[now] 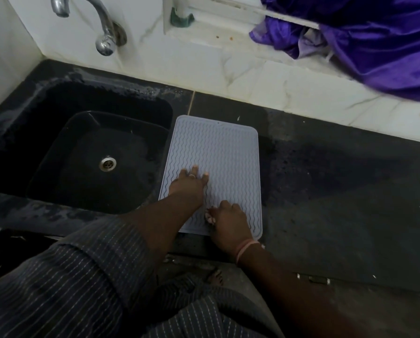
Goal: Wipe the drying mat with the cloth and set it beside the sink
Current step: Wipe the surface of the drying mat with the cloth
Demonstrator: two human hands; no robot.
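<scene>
Striped sleeve (65,276) nearest; both hands on drying mat (218,154), no cloth visible.
Mat flat on bench (338,191) beside sink (87,152); left hand (188,182) grip released, flat; right hand (229,220) fingers curled, contents unclear; near edge overhangs, push could slide it off.

The scene is dim overall, with soft, flat light coming from the upper part of the view, where the white wall tiles (228,67) are brightest. The black sink (87,147) and the dark tabletop (338,191) swallow detail and read murky. The tap (104,25) carries small bright glints. The wide lens bends straight lines near the edges. The sleeve (65,284) and the lower corners fall into dark, slightly soft shadow.
</scene>
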